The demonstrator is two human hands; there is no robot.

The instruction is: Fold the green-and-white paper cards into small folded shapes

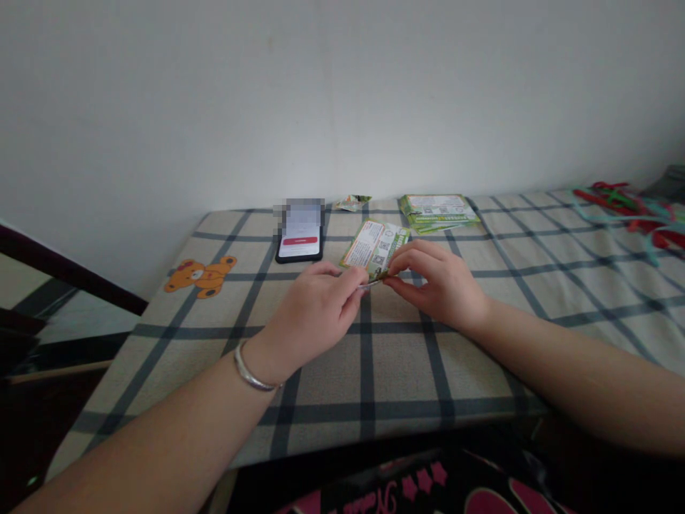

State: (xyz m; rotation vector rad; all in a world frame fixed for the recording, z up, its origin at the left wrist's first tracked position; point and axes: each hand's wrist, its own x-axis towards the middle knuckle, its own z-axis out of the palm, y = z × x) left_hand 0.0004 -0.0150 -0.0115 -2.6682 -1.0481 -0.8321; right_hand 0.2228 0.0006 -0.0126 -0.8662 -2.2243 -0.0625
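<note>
Both hands pinch the near edge of a green and white printed paper sheet [370, 244], which carries text and square codes. My left hand [321, 303] is closed at the sheet's lower left corner, thumb on top, with a silver bangle on its wrist. At the lower right corner, the thumb and fingers of my right hand [436, 282] close on the edge. A thin strip along the near edge appears turned up between the hands. Behind the sheet lies a small folded paper [353, 203]. A stack of similar printed sheets [439, 208] sits farther right.
A phone [300, 239] with a lit screen lies left of the sheet. The checked tablecloth [332, 400] bears a bear picture [200, 277] at left. Red and teal cords [626, 207] lie at far right. A white wall [342, 100] stands behind the table.
</note>
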